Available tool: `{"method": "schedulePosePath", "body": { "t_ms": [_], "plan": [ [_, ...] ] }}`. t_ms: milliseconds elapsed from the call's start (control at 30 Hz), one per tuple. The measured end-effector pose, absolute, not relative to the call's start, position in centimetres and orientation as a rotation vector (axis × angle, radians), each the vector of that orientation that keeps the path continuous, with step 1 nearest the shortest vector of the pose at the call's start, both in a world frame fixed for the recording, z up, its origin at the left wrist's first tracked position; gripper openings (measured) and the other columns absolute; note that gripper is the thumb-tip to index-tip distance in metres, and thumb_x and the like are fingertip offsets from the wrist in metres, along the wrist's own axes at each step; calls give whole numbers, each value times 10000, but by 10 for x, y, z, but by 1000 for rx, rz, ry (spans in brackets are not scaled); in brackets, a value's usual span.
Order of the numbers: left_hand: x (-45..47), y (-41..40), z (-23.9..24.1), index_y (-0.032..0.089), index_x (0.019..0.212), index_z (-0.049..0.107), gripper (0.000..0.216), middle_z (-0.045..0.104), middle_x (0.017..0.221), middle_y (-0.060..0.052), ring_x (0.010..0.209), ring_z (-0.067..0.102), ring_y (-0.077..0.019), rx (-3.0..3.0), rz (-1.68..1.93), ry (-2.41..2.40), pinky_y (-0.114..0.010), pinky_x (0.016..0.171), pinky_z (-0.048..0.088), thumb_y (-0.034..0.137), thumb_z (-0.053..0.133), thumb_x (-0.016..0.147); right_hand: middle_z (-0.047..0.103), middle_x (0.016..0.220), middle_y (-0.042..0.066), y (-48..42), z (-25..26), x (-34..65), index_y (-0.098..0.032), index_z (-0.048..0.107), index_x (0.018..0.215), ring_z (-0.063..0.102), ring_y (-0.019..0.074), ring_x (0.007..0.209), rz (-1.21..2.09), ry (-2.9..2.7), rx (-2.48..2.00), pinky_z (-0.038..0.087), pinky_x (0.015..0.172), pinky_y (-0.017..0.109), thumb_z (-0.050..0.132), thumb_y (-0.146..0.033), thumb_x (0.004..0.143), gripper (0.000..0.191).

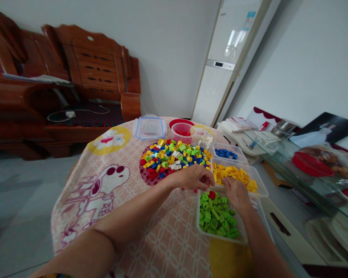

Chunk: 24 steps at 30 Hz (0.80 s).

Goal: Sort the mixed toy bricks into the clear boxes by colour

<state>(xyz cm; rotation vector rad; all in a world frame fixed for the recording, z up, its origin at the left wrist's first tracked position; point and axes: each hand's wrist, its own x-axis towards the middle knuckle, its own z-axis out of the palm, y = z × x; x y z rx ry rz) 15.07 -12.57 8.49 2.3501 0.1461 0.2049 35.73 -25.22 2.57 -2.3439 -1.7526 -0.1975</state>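
Observation:
A pile of mixed coloured bricks [174, 156] lies in the middle of the cloth-covered round table [110, 193]. My left hand [193, 177] rests at the pile's near edge, fingers curled together; what they hold is hidden. My right hand [235, 193] hovers over the back of the clear tub of green bricks [217, 218], fingers bent down beside a red brick [212, 194] lying in that tub. Behind it stands a tub of yellow bricks [234, 175], and further back a tub of blue bricks [226, 153].
A red bowl [182, 131] with red bricks, a container of white bricks [204, 137] and a clear lid [150, 127] sit at the table's far side. A wooden sofa [60, 85] stands left, a glass table [313, 162] right, a tall white air conditioner [226, 61] behind.

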Motion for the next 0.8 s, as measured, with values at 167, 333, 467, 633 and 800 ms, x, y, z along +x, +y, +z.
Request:
{"method": "schedulePosePath", "body": {
  "t_ms": [167, 333, 467, 633, 800],
  "plan": [
    [160, -144, 78, 178, 982, 738, 171, 738, 909, -28, 773, 661, -128, 2537, 185, 134, -202, 693, 461, 161, 674, 825, 709, 797, 84, -252, 26, 356, -173, 657, 801, 619, 168, 714, -198, -1745, -2340, 309, 642, 280, 362, -283, 1004, 374],
    [163, -154, 69, 251, 1034, 749, 204, 736, 948, -33, 872, 673, -192, 2736, 169, 191, -246, 709, 468, 267, 663, 849, 700, 773, 76, -253, 25, 357, -171, 650, 785, 611, 158, 687, -172, -1746, -2330, 300, 635, 280, 355, -299, 1009, 393],
    [163, -159, 67, 297, 1180, 698, 307, 726, 1008, -54, 931, 675, -229, 2854, 184, 203, -280, 720, 491, 316, 615, 885, 695, 759, 74, -253, 24, 358, -177, 641, 768, 614, 160, 681, -177, -1750, -2314, 293, 630, 284, 346, -311, 1009, 404],
    [165, -169, 71, 249, 1095, 718, 251, 729, 1014, -76, 956, 682, -257, 2919, 140, 381, -333, 762, 525, 332, 563, 915, 703, 798, 88, -252, 23, 359, -177, 646, 779, 624, 171, 719, -195, -1751, -2333, 287, 627, 286, 342, -302, 1008, 400],
    [173, -181, 69, 188, 966, 727, 245, 726, 997, -109, 909, 693, -256, 2914, 123, 527, -352, 754, 544, 350, 551, 912, 699, 783, 80, -252, 24, 358, -178, 645, 773, 620, 166, 713, -208, -1763, -2331, 291, 633, 282, 350, -302, 1008, 397]
  ]
}}
